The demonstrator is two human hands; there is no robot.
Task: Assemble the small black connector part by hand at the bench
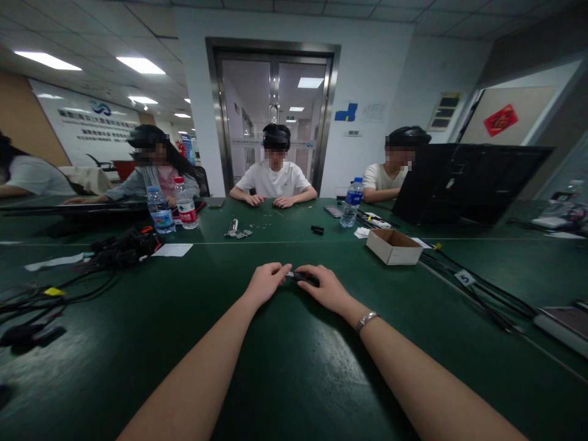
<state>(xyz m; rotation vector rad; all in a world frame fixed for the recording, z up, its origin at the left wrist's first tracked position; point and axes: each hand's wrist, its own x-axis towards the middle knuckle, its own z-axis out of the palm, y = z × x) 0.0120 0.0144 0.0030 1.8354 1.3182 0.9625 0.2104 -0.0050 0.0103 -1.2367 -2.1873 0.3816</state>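
A dark, pen-like rod with a silvery end [296,277] lies crosswise between my hands, just above or on the green table [294,355]. My left hand [267,283] is closed, its thumb and fingertips pinching the silvery end. The darker body is in the curled fingers of my right hand [327,288], which wears a metal band at the wrist. Fingers cover part of the rod, so its exact kind is unclear. Beyond my hands lie small black pieces [316,230].
Right of my hands stands an open cardboard box [394,246], with cables [478,294] and a monitor [468,184] beyond. Water bottles [351,203] stand farther back. Tangled black cables [122,248] lie left. A person [275,177] sits opposite, near silvery scraps [237,230].
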